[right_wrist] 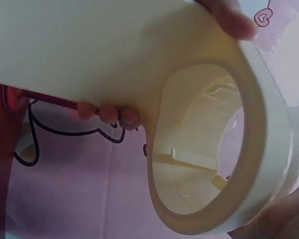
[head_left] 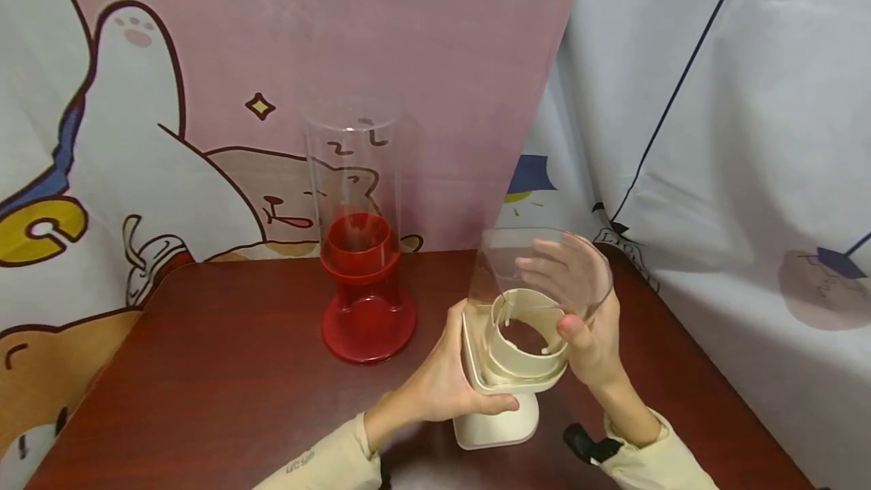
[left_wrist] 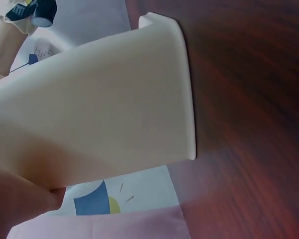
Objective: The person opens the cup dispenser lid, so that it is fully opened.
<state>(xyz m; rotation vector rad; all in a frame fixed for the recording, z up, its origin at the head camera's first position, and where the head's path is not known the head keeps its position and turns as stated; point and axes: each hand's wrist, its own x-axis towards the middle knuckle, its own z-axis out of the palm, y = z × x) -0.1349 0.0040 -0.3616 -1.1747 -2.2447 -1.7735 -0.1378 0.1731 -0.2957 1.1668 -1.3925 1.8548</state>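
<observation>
A cream dispenser base [head_left: 500, 414] stands on the dark red table [head_left: 204, 369] near its front edge. My left hand [head_left: 452, 376] grips the base from the left, thumb across its front. A clear plastic cylinder [head_left: 540, 271] sits tilted in the base's cream ring [head_left: 524, 358]; my right hand [head_left: 578, 301] holds it from the right, fingers showing through the far wall. The left wrist view is filled by the base's cream wall [left_wrist: 104, 109]. The right wrist view looks into the cream ring [right_wrist: 214, 149], with fingertips [right_wrist: 109, 113] on the base.
A red dispenser [head_left: 367, 308] with a tall clear tube [head_left: 354, 165] stands upright behind and to the left. A cartoon-printed cloth [head_left: 170, 97] hangs behind the table, and a pale sheet [head_left: 735, 172] drapes along the right edge.
</observation>
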